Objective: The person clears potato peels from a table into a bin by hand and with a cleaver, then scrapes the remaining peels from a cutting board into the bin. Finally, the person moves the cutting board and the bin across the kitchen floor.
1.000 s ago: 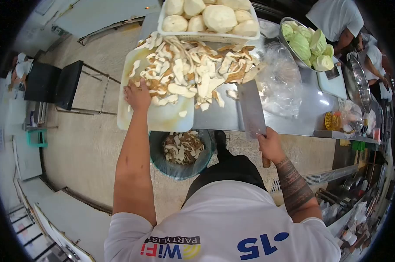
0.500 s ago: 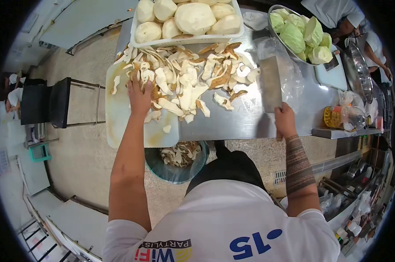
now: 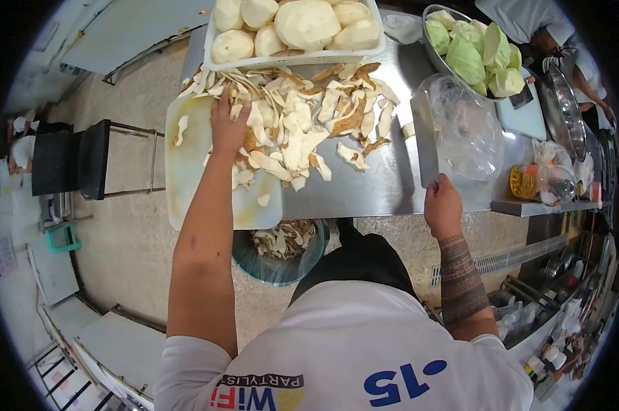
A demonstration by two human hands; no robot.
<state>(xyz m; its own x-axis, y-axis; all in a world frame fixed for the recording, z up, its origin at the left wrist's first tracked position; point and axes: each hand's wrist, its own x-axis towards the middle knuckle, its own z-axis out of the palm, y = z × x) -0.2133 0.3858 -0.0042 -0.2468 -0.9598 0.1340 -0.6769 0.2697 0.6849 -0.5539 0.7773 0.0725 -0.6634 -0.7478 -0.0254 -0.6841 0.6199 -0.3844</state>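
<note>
My left hand (image 3: 229, 129) lies with its fingers stretched over the left part of a heap of brown-skinned, pale peelings (image 3: 297, 130). The heap spreads across the metal table (image 3: 350, 195) and over part of a white cutting board (image 3: 224, 205), which is under my left wrist. In my right hand (image 3: 444, 205), fingers wrapped round the handle, is a cleaver (image 3: 424, 140). Its broad blade stands between the heap and a clear plastic bag (image 3: 467, 127). A small pale piece (image 3: 409, 130) lies close to the blade's left side.
Behind the heap, a white crate (image 3: 296, 61) holds large peeled root vegetables (image 3: 306, 26). A metal bowl (image 3: 431, 49) of cabbage pieces (image 3: 465, 58) stands at the back right. Below the table edge is a lined bin (image 3: 279, 274) with peelings. Another person (image 3: 528, 20) is at the far right.
My left hand has shifted slightly up and right over the peelings. The cleaver has turned to a narrower view, and my right hand is slightly lower. More of the plastic bag shows.
</note>
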